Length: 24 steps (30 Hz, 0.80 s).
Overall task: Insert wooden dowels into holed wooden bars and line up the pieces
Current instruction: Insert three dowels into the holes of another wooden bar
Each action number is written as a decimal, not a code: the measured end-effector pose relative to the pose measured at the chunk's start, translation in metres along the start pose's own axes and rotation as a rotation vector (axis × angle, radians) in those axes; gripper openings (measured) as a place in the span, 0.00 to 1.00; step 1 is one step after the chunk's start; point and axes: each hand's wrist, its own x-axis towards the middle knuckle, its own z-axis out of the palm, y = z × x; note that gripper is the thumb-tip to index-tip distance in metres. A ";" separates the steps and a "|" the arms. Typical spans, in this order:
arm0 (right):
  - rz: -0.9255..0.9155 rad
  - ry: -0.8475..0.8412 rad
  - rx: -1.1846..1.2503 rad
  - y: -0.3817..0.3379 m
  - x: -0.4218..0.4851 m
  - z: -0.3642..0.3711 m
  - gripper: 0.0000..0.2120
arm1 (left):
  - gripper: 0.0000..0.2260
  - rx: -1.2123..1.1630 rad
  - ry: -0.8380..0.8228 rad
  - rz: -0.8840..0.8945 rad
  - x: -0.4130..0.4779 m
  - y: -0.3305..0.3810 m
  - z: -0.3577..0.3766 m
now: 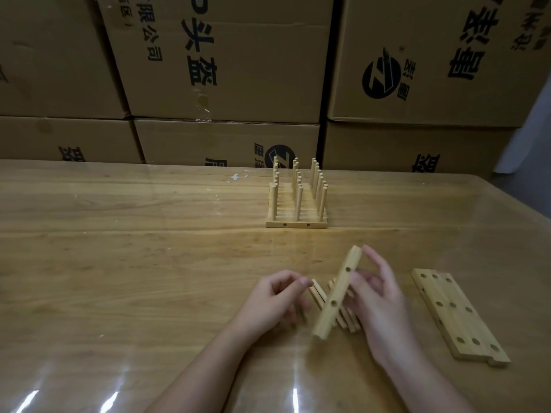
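Head cam: left hand (275, 296) pinches a dowel (316, 292) by its end. The holed bar (334, 302) sits tilted over the loose dowels, gripped by the right hand (383, 305), with spare bars (456, 317) just beside. I'd steady that bar first, then push the dowel in square.

Assembled rows (296, 204) behind dowel pile (346, 318)
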 end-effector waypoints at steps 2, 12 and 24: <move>-0.026 -0.081 0.025 0.012 -0.010 0.012 0.23 | 0.15 -0.014 -0.023 -0.018 0.000 0.000 0.001; -0.153 -0.195 -0.235 0.027 -0.008 0.020 0.23 | 0.14 -0.027 -0.136 -0.013 0.005 -0.008 -0.013; -0.505 -0.205 -1.346 0.030 0.001 0.010 0.21 | 0.18 -0.835 0.086 -0.061 0.027 -0.022 -0.035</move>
